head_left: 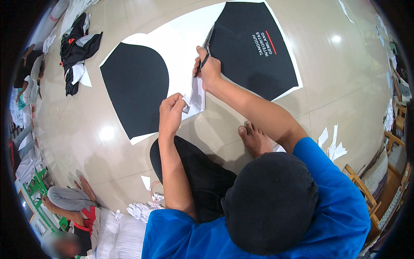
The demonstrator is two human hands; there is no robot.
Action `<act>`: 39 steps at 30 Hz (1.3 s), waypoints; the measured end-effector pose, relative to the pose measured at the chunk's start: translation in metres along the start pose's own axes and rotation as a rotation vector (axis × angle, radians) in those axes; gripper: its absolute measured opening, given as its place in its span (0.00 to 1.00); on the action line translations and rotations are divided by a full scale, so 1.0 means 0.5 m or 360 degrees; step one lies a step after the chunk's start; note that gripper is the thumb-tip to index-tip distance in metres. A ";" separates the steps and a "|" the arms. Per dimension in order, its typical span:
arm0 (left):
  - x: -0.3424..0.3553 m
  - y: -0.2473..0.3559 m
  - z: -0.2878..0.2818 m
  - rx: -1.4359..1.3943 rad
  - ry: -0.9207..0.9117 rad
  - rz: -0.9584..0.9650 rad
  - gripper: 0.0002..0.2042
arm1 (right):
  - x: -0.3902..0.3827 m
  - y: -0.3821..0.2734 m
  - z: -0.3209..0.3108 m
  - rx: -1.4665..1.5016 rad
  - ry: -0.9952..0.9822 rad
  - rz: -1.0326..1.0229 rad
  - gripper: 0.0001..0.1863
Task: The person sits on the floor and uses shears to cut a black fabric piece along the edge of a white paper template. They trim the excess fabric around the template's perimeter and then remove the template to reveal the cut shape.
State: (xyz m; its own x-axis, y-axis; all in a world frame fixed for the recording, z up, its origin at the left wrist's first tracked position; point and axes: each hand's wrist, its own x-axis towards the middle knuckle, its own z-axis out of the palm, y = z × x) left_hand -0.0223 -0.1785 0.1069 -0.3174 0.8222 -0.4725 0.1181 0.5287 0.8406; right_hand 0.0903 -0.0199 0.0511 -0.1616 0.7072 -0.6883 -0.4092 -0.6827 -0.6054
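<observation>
Seen from above: seated on a pale tiled floor [345, 77], with a big white sheet [181, 39] spread out ahead, printed with two black shapes.

Right hand [209, 69] closed around the handles of a pair of scissors [206, 49], blades pointing away along the white strip between the left black shape [136, 86] and the right black shape [254, 52] (the latter carrying a few lines of white lettering and a short red bar). Scissors lay right over the sheet, near its middle, close to the inner edge of the right shape.

Left hand [170, 114] curled shut, pinching a loose flap of the white sheet [196, 97] at the near edge, just below and left of the right hand. Flap lifted and crumpled slightly between the fingers; exact grip of the thumb not clear.

Nearer in: a bare foot [254, 138] resting on the tiles beside the right forearm, a knee in black trousers [189, 168] under the left forearm.

Elsewhere: white paper scraps [332, 144] on the floor to the right, a heap of black and white cloth [77, 47] at upper left, another person [69, 203] seated at lower left, stacked white pieces [125, 228] beside them, wooden frames [379, 181] at the right edge.
</observation>
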 end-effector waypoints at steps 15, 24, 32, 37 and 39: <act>0.002 -0.003 -0.003 0.0071 -0.0026 -0.0017 0.08 | 0.026 -0.001 0.014 0.0089 0.0007 -0.0019 0.20; -0.003 0.003 -0.001 0.0046 -0.0014 -0.0037 0.08 | 0.031 -0.025 0.028 0.0221 0.0009 0.0002 0.23; 0.000 -0.003 -0.003 0.0036 -0.0052 -0.0012 0.08 | 0.055 -0.039 0.032 0.0233 0.0005 -0.0013 0.21; -0.001 -0.003 -0.002 0.0075 -0.0020 -0.0031 0.08 | 0.053 -0.042 0.039 0.0237 0.0016 -0.0021 0.21; 0.002 -0.011 -0.004 0.0037 -0.0041 -0.0023 0.08 | 0.055 -0.040 0.041 0.0225 0.0021 -0.0019 0.21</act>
State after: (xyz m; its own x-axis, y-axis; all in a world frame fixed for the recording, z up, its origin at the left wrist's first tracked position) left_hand -0.0252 -0.1809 0.1021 -0.2952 0.8194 -0.4914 0.1355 0.5450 0.8274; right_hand 0.0754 0.0172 0.0524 -0.1449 0.7120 -0.6871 -0.5335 -0.6411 -0.5517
